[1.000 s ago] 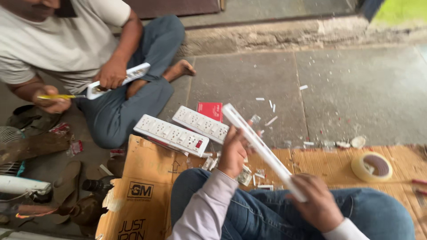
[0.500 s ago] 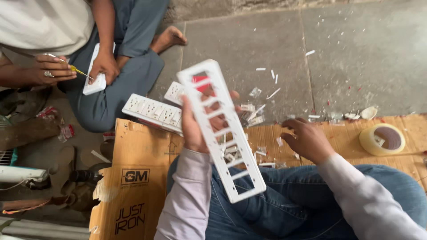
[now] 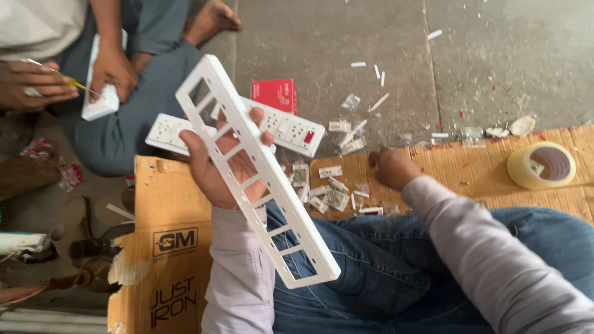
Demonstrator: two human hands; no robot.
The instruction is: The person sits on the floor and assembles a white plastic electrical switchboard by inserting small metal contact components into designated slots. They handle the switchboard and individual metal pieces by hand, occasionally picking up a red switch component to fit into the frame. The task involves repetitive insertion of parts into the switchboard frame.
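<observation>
Far left, a co-worker sat cross-legged on the floor: one hand [image 3: 34, 83] pinched a thin yellow-handled screwdriver [image 3: 71, 81], the other hand [image 3: 112, 71] gripped a small white plastic part [image 3: 99, 104] against the knee.

Next over, the person's left hand [image 3: 219, 164] held a long white plastic frame [image 3: 260, 170] w/ a row of rectangular cut-outs, tilted diagonally from upper left to lower right, above the lap & the cardboard box [image 3: 164, 247]. Fingers wrapped behind the frame, thumb & one fingertip curled over its edges, so a firm clasp. Behind it lay two white switch-and-socket strips [image 3: 291, 127], one w/ a red switch, partly on the box, partly on the stone floor. A small red carton [image 3: 274, 94] sat just beyond them.

Centre: loose small white switch parts [image 3: 331, 195] scattered on flattened cardboard [image 3: 470, 170], plus plastic scraps on the floor.

Right of that, the right hand [image 3: 390, 167] rested knuckles-up on the cardboard near the parts, fingers curled under; can't tell if it pinched anything. Far right, a roll of clear tape [image 3: 541, 164] lay flat on the cardboard, well apart from both hands.
</observation>
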